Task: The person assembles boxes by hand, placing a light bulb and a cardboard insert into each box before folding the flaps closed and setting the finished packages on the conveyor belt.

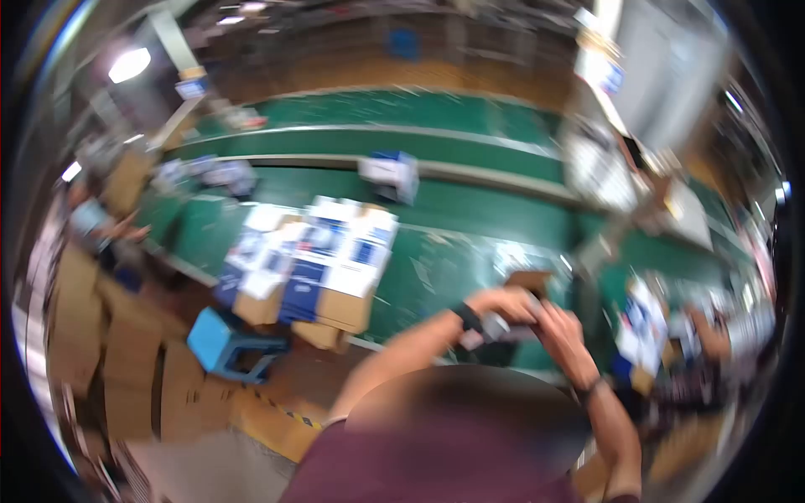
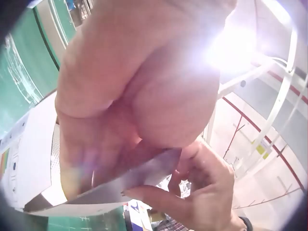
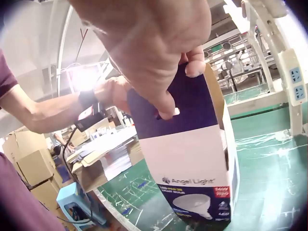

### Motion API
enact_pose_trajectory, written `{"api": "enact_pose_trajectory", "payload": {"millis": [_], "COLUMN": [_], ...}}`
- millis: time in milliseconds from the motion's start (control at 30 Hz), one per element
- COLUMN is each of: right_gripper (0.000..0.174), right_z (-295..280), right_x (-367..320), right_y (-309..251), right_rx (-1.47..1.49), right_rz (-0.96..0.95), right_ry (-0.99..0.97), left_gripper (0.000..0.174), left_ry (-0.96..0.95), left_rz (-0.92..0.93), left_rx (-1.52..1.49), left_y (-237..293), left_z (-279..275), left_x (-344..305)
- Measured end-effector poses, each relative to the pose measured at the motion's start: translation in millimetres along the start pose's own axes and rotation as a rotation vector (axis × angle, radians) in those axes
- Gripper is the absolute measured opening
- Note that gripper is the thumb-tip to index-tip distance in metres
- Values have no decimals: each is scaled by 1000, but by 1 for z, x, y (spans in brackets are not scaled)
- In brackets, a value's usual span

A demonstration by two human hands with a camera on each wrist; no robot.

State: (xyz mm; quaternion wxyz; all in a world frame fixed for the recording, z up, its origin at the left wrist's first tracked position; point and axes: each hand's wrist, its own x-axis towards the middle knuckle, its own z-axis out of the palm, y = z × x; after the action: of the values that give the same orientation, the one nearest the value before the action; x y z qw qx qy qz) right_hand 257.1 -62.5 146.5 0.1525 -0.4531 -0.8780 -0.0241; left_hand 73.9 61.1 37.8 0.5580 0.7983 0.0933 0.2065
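A white and navy light bulb box (image 3: 183, 154), printed "Angel Light", stands upright on the green table, its cardboard inside showing at the top edge. My right hand (image 3: 149, 53) grips the box's navy top panel, thumb on the front beside a small cutout. My left hand (image 2: 125, 86) holds the box at its top from the other side, its fingers reaching down behind the edge of a panel; part of the thumb is hidden. In the head view, my left hand (image 1: 503, 306) and right hand (image 1: 560, 331) are close together around the box's brown flap (image 1: 530, 281).
Stacks of flat printed cartons (image 1: 335, 260) lie to the left on the green table (image 1: 453, 277). A small box (image 1: 392, 174) stands farther back. A blue stool (image 1: 231, 344) and brown cartons (image 1: 134, 369) are at the lower left. Other people work at both sides.
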Motion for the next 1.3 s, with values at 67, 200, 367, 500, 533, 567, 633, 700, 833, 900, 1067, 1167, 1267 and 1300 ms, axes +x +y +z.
{"api": "enact_pose_trajectory", "payload": {"millis": [67, 200, 367, 500, 533, 567, 633, 700, 833, 900, 1067, 1167, 1267, 1300], "right_gripper": [56, 53, 88, 86, 86, 87, 77, 65, 41, 33, 42, 78, 93, 84], "right_z": [1, 4, 6, 36, 41, 40, 36, 23, 21, 23, 38, 35, 29, 38], "right_x": [4, -14, -30, -36, -39, -39, -39, -33, -24, -23, -14, -20, -25, -29], "right_y": [-3, -2, -17, -13, -14, -17, -21, -27, -18, -21, -17, -12, -18, -20], "right_rx": [25, 120, 65, 137, 149, 160, 179, 237, 476, 606, 459, 275, 20, -2], "right_rz": [60, 180, 191, 200, 216, 232, 245, 256, 347, 481, 410, 290, 159, 150], "right_ry": [-45, -5, 126, 300, 309, 318, 335, 331, 349, 380, 427, 179, -103, -102], "left_gripper": [34, 31, 27, 24, 23, 22, 21, 22, 24, 12, 50, 84, 98, 89], "left_ry": [-106, -84, -231, -318, -318, -318, -285, -268, 20, 543, 1114, 399, 290, 272], "left_rz": [-206, -516, -634, -655, -695, -734, -741, -716, -409, -238, -88, -32, -253, -233], "left_rx": [93, -67, 51, -16, -90, -165, -147, -148, 172, 160, 1041, 1125, 1063, 1107], "left_y": [43, 52, 30, 35, 28, 31, 35, 42, 39, 99, 128, 151, 105, 89], "left_z": [-16, -15, -10, -8, -10, -12, -12, -9, -20, -60, -103, 13, 64, 68], "left_x": [-1, 0, 16, 25, 24, 24, 22, 17, 8, -4, -35, -55, -71, -73]}}
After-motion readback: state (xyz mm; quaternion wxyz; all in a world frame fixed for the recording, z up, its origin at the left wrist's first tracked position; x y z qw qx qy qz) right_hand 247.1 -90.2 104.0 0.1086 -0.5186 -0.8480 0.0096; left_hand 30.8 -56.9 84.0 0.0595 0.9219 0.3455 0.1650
